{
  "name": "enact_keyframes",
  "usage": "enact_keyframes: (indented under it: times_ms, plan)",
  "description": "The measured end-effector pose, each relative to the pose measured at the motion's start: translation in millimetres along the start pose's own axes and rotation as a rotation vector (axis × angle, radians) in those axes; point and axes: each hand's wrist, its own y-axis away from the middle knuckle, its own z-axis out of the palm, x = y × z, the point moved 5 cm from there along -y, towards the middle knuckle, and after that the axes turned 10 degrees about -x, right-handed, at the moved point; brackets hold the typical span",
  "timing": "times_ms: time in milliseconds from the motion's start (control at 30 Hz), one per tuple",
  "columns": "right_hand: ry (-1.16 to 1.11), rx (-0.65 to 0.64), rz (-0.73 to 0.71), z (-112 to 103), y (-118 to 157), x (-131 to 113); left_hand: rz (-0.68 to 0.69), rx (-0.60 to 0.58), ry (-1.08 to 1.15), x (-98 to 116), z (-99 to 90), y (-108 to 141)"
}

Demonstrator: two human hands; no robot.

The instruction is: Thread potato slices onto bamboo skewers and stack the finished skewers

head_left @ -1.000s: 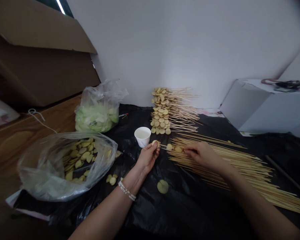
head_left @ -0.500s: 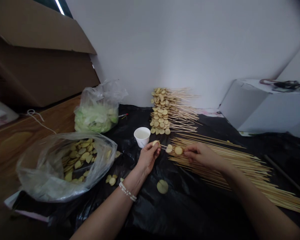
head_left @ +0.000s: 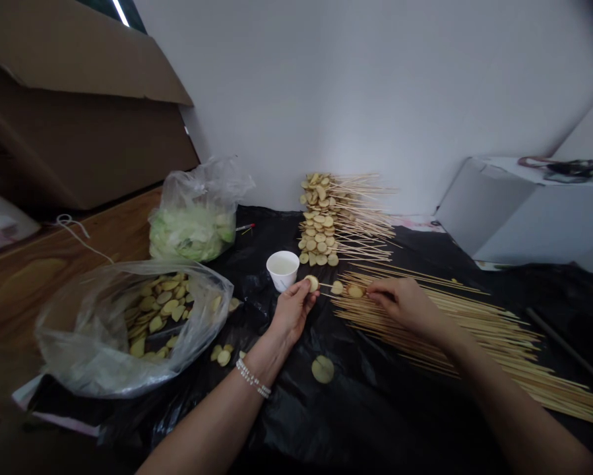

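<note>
My left hand [head_left: 295, 309] pinches a round potato slice [head_left: 312, 283] at the tip of a thin wooden skewer [head_left: 326, 285]. Two more slices sit along that skewer, one pale slice [head_left: 336, 287] and one browner slice [head_left: 355, 291] close to my right fingers. My right hand [head_left: 395, 300] is closed on the skewer just behind the browner slice. Beneath and beside it lies a wide spread of bare skewers [head_left: 454, 316]. Behind the hands, a stack of threaded potato skewers [head_left: 320, 224] points its sticks to the right. A white cup [head_left: 283, 269] stands just beyond my left hand.
An open plastic bag of potato slices [head_left: 53, 333] lies at left, with a tied bag of pale green vegetable [head_left: 192, 227] behind. Loose slices [head_left: 322, 369] rest on the black plastic sheet [head_left: 296, 429]. A cardboard box [head_left: 88, 132] and a white box [head_left: 514, 218] flank the sheet.
The browner slice on the skewer has tilted, and my right hand has moved slightly up and right. My left hand still pinches its slice. The whole view has shifted slightly.
</note>
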Motion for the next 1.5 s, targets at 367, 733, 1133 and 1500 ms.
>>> enact_keyframes:
  times_ms: [367, 733, 1133, 1500]
  plan:
    - [-0.091, -0.115, 0.019, 5.2, 0.9, -2.7, -0.015, 0.004, -0.024, 0.3, 0.7, 1.5]
    - [-0.039, -0.001, -0.017, 8.5, -1.1, -3.6, 0.007, -0.002, -0.024, -1.0, -2.0, -1.4]
    - [0.036, 0.052, -0.014, 8.9, -0.9, -5.4, 0.002, -0.010, -0.050, -1.0, -1.1, -0.9]
    - [0.026, 0.048, 0.002, 8.7, -1.2, -4.2, -0.012, -0.019, -0.072, -1.1, 0.2, 1.1]
